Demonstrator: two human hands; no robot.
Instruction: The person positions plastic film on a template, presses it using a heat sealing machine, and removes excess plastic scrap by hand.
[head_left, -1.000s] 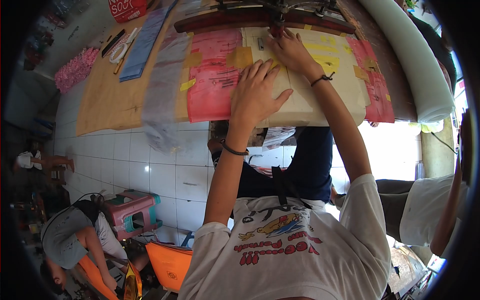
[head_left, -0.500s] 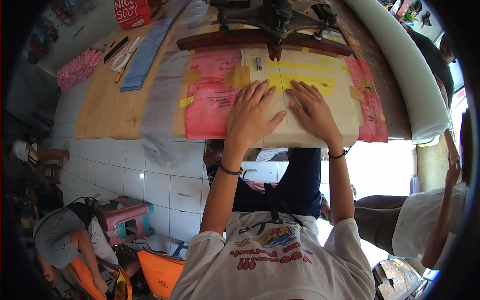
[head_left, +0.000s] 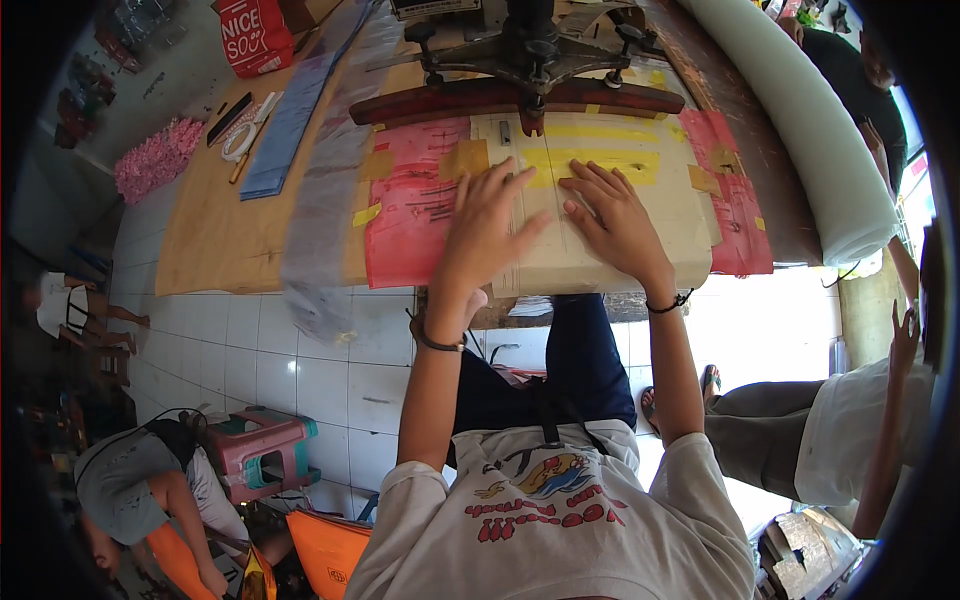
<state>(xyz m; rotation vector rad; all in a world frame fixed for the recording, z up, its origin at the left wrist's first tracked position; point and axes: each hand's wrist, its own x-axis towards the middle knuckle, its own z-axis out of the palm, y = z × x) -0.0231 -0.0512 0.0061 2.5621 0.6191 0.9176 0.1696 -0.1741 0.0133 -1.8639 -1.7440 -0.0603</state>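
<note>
My left hand (head_left: 488, 225) is over the left part of a beige sheet (head_left: 640, 255), fingers spread and slightly blurred; whether it touches the sheet I cannot tell. Flat on the sheet's middle lies my right hand (head_left: 622, 228), fingers stretched out, holding nothing. Yellow tape strips (head_left: 600, 165) run across the sheet beyond my fingertips. Red sheets with dark marks flank it, one at the left (head_left: 405, 215) and one at the right (head_left: 738, 205). Just past my hands stands a dark metal frame (head_left: 538, 60) with a long curved reddish bar (head_left: 440, 104).
On the wooden table (head_left: 215, 250) lie blue strips (head_left: 300, 100), a tape roll (head_left: 238, 142) and clear plastic (head_left: 325, 230). A white foam roll (head_left: 810, 120) borders the right side. A person (head_left: 150, 480) bends at lower left near a stool (head_left: 265, 450); another person stands right.
My left hand has shifted slightly left, its thumb and fingers now blurred. My right hand stays on the sheet. The view has shifted a little, and the metal frame appears lower and further left.
</note>
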